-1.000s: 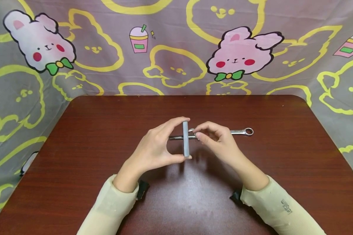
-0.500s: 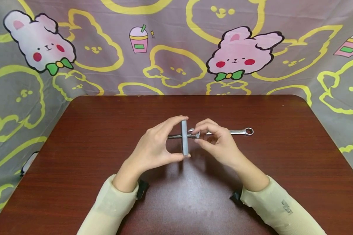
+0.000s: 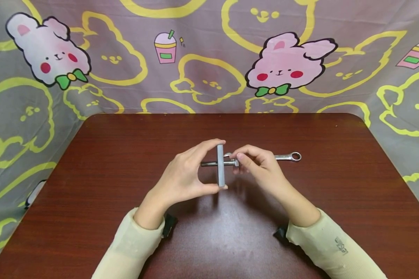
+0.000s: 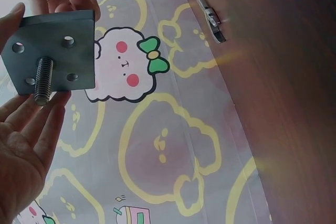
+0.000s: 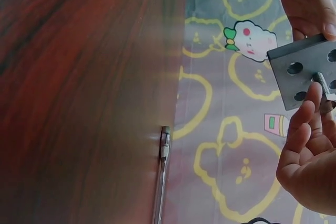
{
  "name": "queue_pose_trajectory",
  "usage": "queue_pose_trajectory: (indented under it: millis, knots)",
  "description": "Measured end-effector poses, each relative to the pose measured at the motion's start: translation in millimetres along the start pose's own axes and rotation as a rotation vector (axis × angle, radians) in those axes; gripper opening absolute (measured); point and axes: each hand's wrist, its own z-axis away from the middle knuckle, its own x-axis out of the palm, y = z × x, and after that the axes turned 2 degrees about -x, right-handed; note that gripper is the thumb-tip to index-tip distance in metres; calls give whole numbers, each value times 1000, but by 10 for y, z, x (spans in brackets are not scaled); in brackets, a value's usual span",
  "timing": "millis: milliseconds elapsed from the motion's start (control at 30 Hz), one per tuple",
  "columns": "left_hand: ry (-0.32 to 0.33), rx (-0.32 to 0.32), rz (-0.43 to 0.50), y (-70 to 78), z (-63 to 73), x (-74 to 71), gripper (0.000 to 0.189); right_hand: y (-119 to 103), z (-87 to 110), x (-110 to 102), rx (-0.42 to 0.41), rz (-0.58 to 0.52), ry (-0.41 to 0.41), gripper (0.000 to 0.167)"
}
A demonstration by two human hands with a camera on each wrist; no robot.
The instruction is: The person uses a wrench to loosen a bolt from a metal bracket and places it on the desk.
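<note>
My left hand (image 3: 183,174) holds a square grey metal plate (image 3: 221,166) by two opposite edges, thumb below and fingers above, upright over the table. A long threaded bolt (image 3: 228,163) passes through its middle, with the hex head on the right side. In the left wrist view the plate (image 4: 81,59) shows several holes, and the bolt's threaded end (image 4: 43,80) sticks out towards the camera. My right hand (image 3: 263,166) pinches at the bolt head with thumb and curled fingers; part of this grip is hidden. In the right wrist view, fingertips lie against the bolt.
A silver combination wrench (image 3: 295,156) lies on the dark red wooden table (image 3: 90,186), behind the right hand, ring end to the right. A patterned cloth (image 3: 209,58) hangs around the table's back and sides.
My right thumb has moved up across the bolt head, leaving more of the head in sight. The left hand and plate have shifted only slightly.
</note>
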Motion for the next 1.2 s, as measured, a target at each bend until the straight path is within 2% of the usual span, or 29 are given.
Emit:
queue_pose_trajectory:
  millis: [133, 200, 333, 400, 567, 733, 967, 1067, 1200]
  knots:
    - [3, 7, -6, -5, 3, 7, 92, 15, 2, 12, -17, 9, 5, 13]
    - [10, 8, -11, -11, 3, 8, 91, 20, 5, 22, -57, 28, 7, 10]
    - [17, 2, -8, -33, 5, 14, 91, 32, 5, 33, -146, 82, 7, 19]
    - [15, -4, -1, -37, 5, 16, 91, 35, 4, 28, -154, 76, 3, 20]
    - [4, -8, -8, -28, 3, 18, 91, 23, -4, -18, -77, 55, -6, 17]
    - [2, -1, -13, -29, 2, 22, 91, 15, -23, -74, -14, 89, 12, 11]
    - [1, 3, -10, -35, 6, 34, 92, 0, -20, -54, 71, -45, -31, 17]
    - [5, 1, -22, -31, 3, 33, 91, 13, -17, -34, 17, -2, -27, 13]
    - [10, 1, -33, -39, -2, 40, 91, 25, -8, -9, -119, 112, -23, 19]
